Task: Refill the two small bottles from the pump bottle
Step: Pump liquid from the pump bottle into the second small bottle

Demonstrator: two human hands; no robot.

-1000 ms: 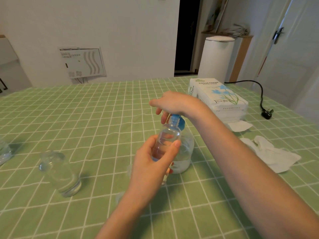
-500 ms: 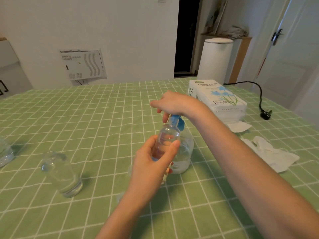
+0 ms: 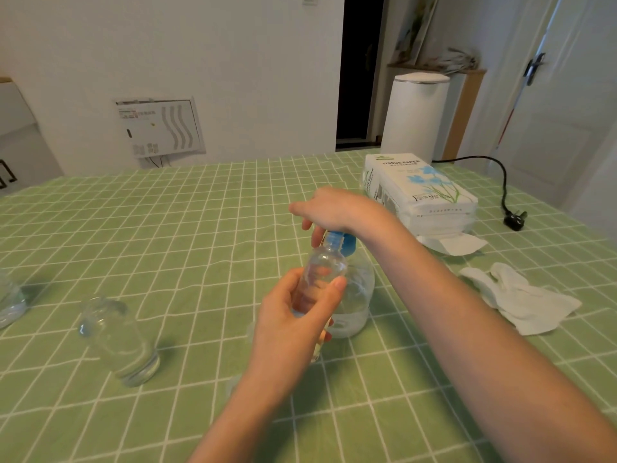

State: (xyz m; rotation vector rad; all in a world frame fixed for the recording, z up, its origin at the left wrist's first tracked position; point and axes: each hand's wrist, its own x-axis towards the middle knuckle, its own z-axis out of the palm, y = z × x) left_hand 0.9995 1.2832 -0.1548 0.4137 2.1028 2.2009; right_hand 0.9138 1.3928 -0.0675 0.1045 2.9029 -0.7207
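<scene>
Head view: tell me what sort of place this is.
Probably a home, perhaps a dining area: a green checked tablecloth, a tissue paper pack on it, a white lidded bin beside a doorway.

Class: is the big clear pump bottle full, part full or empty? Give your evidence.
Part full. The big clear plastic pump bottle with the blue pump shows whitish liquid only near its base; the wall above looks empty.

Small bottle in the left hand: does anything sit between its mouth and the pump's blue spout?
Nothing visible does. The left hand holds the small bottle with its mouth at the blue spout, below the right hand atop the pump bottle.
</scene>
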